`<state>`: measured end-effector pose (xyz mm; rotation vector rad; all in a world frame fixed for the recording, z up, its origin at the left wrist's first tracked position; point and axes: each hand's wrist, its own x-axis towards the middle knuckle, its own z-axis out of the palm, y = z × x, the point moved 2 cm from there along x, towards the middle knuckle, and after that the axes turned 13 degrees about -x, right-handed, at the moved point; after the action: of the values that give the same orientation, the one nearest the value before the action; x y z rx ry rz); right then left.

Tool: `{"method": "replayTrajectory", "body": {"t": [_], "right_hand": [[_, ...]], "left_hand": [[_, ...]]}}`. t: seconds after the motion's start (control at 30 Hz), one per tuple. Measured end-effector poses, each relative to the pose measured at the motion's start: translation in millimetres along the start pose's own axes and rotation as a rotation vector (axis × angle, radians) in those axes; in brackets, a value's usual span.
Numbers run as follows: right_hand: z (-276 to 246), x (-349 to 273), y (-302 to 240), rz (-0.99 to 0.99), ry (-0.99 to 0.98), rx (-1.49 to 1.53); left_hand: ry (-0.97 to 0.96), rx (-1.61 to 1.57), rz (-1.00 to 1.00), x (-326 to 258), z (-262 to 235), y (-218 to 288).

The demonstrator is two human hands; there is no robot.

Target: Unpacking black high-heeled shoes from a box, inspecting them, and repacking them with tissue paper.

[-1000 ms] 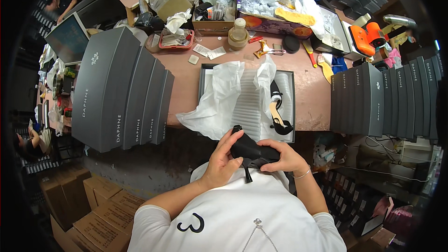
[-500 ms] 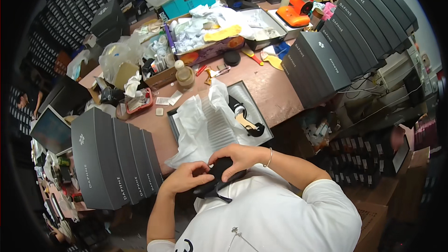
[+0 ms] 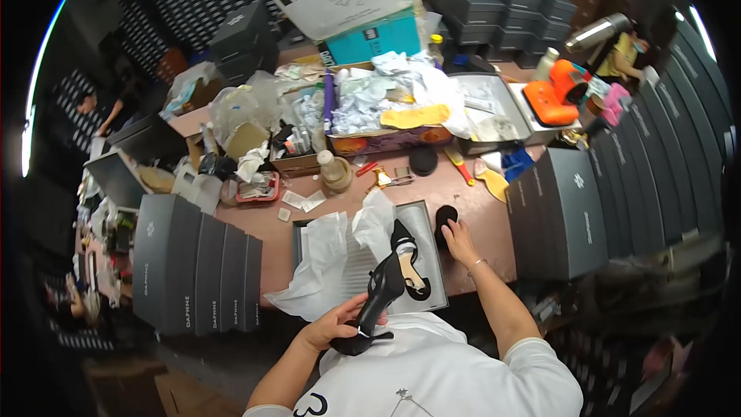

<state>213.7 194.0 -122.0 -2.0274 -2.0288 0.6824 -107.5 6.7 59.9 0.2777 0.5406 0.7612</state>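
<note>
My left hand is closed round a black pointed heeled shoe, held tilted in front of my shirt, toe away from me. Its mate, a black shoe with a pale insole, lies in the open grey shoebox, on the right side. White tissue paper spreads out of the box on the left. Beyond the box's right edge, the fingers of my right hand grip the near end of a dark oval pad at the tabletop. The pad's underside is hidden.
Stacked grey shoeboxes stand at left and right. Behind the box are a squat bottle, a round black lid, a yellow-handled tool and a carton of crumpled paper. An orange device stands at far right.
My right hand has moved from the shoe at my chest out to the table right of the box, with the dark pad. The left hand now holds the shoe alone. The view has shifted.
</note>
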Motion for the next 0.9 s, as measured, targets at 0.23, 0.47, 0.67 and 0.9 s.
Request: {"method": "replayTrajectory", "body": {"t": [0.23, 0.47, 0.67, 0.9], "right_hand": [[17.2, -26.5, -40.2, -0.287, -0.189, 0.183], [33.3, -7.7, -66.9, -0.414, -0.353, 0.299], [-15.9, 32.8, -57.9, -0.357, -0.124, 0.412], [-73.3, 53.2, -161.9, -0.299, -0.216, 0.599]], "left_hand": [[0.305, -0.148, 0.414, 32.2, 19.9, -11.8], [0.487, -0.395, 0.45, 67.1, 19.6, -20.5], [0.457, -0.198, 0.376, 58.8, 25.3, 0.1], [0.218, -0.222, 0.184, 25.2, -2.5, 14.2]]}}
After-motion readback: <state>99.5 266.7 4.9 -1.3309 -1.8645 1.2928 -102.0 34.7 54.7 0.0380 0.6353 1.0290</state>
